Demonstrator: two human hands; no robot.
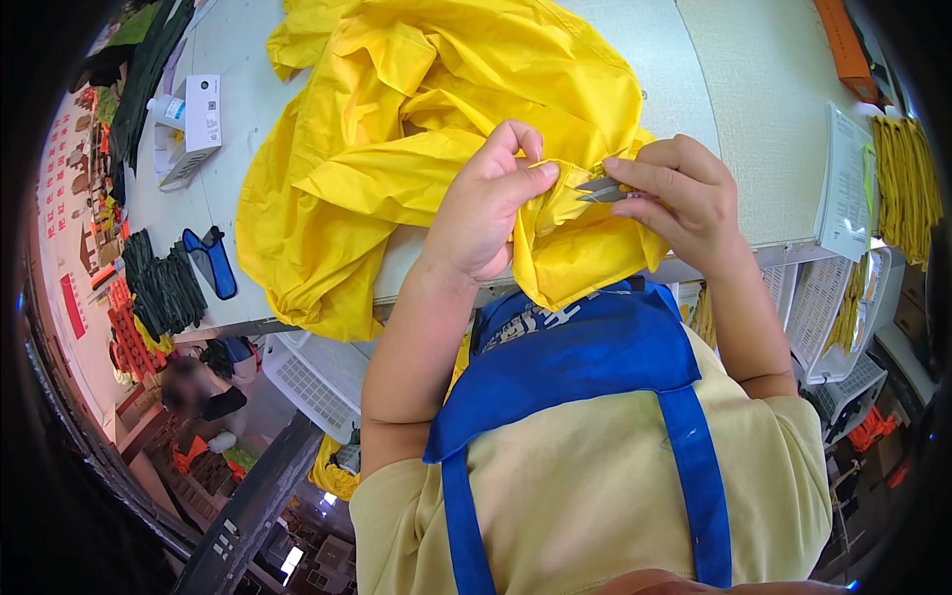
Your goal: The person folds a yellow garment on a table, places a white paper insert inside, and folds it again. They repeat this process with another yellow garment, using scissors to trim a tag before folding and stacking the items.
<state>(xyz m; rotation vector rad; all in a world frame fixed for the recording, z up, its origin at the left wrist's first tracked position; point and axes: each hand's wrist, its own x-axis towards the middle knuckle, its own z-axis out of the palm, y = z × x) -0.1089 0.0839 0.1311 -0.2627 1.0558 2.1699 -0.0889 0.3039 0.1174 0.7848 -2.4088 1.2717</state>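
A large crumpled piece of yellow fabric (332,188), perhaps a garment, spreads over the white table and hangs past its near edge toward my body. My left hand (488,203) is closed, pinching a folded edge of this fabric between thumb and fingers. Just to its right, my right hand (684,196) grips small metal thread snips (599,189). The blades point left and lie against the fabric edge beside my left thumb. How far apart the blades stand is hard to make out, and the snips' handle is mostly hidden in my fingers.
On the white table (739,109) at left stand a white box (204,114) and a small bottle (167,109). A blue-edged item (210,263) lies near dark bundles (164,286). At right are a sheet (845,188), yellow bundles (907,183) and a white crate (821,312). A person (203,392) is at lower left.
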